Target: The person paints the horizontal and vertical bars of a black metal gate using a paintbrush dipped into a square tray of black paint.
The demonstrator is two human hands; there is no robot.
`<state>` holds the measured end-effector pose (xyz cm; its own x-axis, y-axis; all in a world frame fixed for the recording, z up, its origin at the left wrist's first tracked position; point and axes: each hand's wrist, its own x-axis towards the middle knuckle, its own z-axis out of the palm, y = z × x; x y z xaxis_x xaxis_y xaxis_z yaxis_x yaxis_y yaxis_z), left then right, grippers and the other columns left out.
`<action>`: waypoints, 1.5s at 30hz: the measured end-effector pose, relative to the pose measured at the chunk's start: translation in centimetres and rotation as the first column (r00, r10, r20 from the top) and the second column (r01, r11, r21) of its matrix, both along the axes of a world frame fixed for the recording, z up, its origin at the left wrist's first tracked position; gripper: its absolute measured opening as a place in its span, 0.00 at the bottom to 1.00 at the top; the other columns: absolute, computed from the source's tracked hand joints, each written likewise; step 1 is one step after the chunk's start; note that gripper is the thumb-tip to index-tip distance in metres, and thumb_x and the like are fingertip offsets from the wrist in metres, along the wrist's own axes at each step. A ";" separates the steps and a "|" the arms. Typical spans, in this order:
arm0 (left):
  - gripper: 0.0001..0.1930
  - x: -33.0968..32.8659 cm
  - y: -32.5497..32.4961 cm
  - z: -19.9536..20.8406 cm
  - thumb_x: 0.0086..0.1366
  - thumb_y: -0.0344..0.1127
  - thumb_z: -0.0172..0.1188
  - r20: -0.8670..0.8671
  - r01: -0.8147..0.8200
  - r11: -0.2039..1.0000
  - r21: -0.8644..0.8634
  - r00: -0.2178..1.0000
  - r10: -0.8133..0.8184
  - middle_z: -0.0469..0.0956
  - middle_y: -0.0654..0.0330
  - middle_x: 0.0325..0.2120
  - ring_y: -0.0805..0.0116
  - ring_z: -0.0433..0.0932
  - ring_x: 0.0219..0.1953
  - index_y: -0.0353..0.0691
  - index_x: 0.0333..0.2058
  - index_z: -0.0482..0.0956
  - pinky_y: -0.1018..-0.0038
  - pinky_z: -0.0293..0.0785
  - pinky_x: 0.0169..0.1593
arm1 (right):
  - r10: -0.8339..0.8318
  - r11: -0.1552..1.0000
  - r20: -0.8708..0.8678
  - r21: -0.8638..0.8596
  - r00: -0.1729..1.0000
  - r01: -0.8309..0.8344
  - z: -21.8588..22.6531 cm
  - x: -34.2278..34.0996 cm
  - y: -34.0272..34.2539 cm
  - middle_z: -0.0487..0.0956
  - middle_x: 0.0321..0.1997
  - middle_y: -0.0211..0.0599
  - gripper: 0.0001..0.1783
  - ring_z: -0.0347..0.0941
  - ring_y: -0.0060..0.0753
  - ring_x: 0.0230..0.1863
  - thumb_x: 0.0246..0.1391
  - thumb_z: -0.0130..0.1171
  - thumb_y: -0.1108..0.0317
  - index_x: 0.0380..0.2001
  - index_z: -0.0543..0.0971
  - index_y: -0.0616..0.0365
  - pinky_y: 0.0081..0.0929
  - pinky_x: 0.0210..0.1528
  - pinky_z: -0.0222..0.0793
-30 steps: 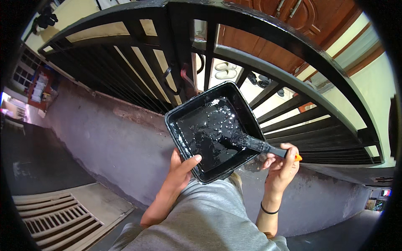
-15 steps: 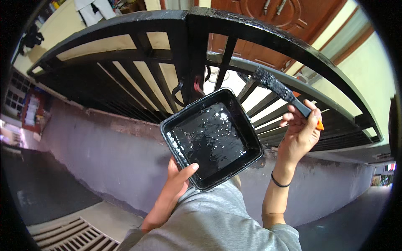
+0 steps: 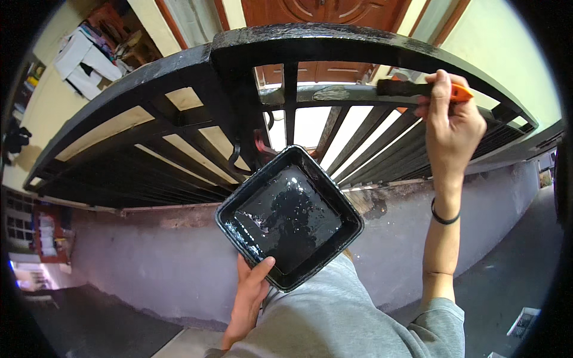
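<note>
My left hand [image 3: 253,283] grips the lower left rim of a square black paint tray [image 3: 289,280], thumb over the edge and fingers underneath. Glossy black paint [image 3: 292,209] coats the tray's bottom. My right hand [image 3: 450,122] is closed on a paintbrush [image 3: 406,88] with an orange-tipped handle; its dark bristles point left. The bristles are at the middle rail of a black metal gate [image 3: 331,40], where a paler streaked patch [image 3: 331,93] shows just to their left. Whether they touch the rail I cannot tell for sure.
Below the gate runs a low grey wall [image 3: 167,256], close in front of me. Beyond it stand a carved wooden door [image 3: 334,12] and hanging white clothes [image 3: 86,62] at the far left. Red and black curved handles [image 3: 261,143] sit at the gate's middle.
My right hand has moved right and up, turning the brush from slanting to nearly level against the gate. The tray has shifted slightly left and lower in view as the view turned.
</note>
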<state>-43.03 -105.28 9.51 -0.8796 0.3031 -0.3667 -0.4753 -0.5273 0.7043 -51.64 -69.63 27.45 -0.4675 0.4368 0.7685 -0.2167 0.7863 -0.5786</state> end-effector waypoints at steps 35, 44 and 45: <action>0.39 -2.6 2.8 -0.3 0.61 0.28 0.69 -0.001 0.259 0.964 -0.052 0.966 -0.260 0.75 0.48 0.61 0.51 0.76 0.62 0.33 0.69 0.61 0.54 0.74 0.67 | 0.214 0.973 0.021 -0.090 0.977 -0.211 -2.9 -4.2 -5.9 0.85 0.30 0.34 0.15 0.83 0.21 0.25 0.74 0.57 0.61 0.42 0.83 0.63 0.15 0.24 0.75; 0.39 -2.7 2.4 -0.6 0.60 0.22 0.69 0.038 0.255 0.967 -0.015 0.966 -0.255 0.75 0.51 0.60 0.58 0.76 0.62 0.33 0.68 0.61 0.60 0.70 0.68 | 0.260 0.962 0.037 -0.103 0.965 -0.255 -3.2 -2.6 -6.8 0.86 0.29 0.35 0.16 0.85 0.21 0.27 0.74 0.57 0.61 0.41 0.84 0.64 0.13 0.24 0.72; 0.39 -2.5 2.5 -0.6 0.60 0.21 0.68 0.041 0.247 0.969 -0.028 0.968 -0.246 0.75 0.51 0.61 0.57 0.76 0.62 0.33 0.68 0.61 0.60 0.70 0.68 | 0.310 0.930 -0.036 -0.196 0.950 -0.311 -3.6 -2.2 -7.1 0.86 0.29 0.34 0.16 0.84 0.21 0.27 0.74 0.57 0.61 0.42 0.83 0.65 0.13 0.24 0.72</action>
